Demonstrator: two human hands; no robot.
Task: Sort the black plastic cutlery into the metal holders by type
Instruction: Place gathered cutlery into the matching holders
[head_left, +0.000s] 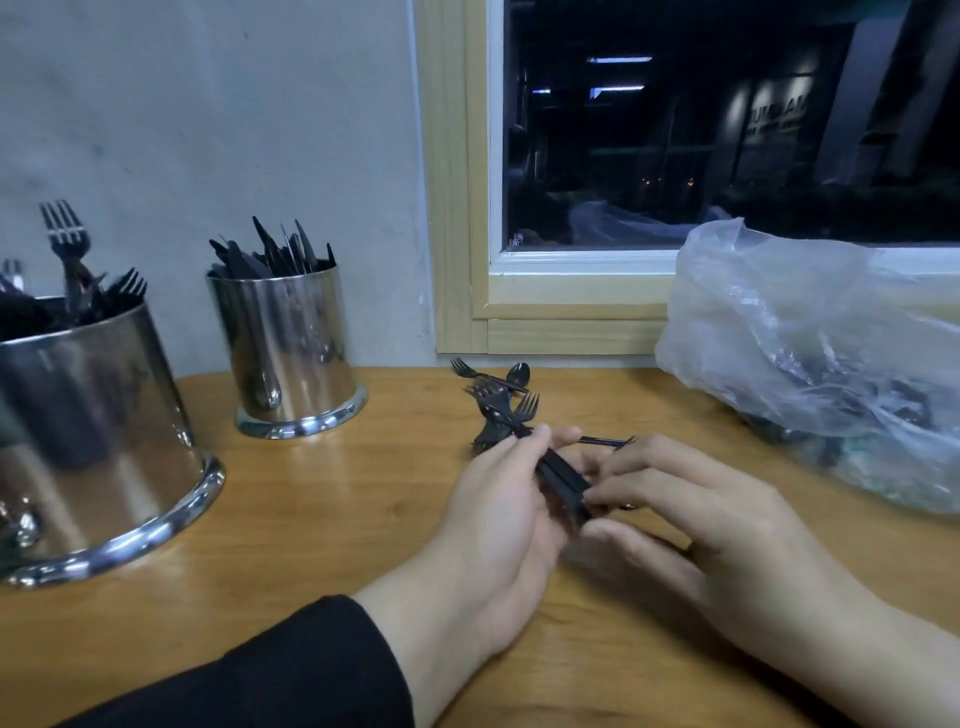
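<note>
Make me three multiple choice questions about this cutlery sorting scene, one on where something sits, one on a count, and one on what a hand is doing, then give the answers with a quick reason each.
1. Where is the clear plastic bag?
A. On the table's right side, below the window
B. Inside a holder
C. On the floor

2. How many metal holders stand on the table?
A. One
B. Two
C. Four

3. What is the left hand doing?
A. Resting flat and empty
B. Lifting a holder
C. Gripping a bundle of forks

Answers:
1 A, the bag sits at the right, under the window frame.
2 B, the fork holder and the knife holder are the only two.
3 C, its fingers curl round the handles while the right hand touches their ends.
</note>
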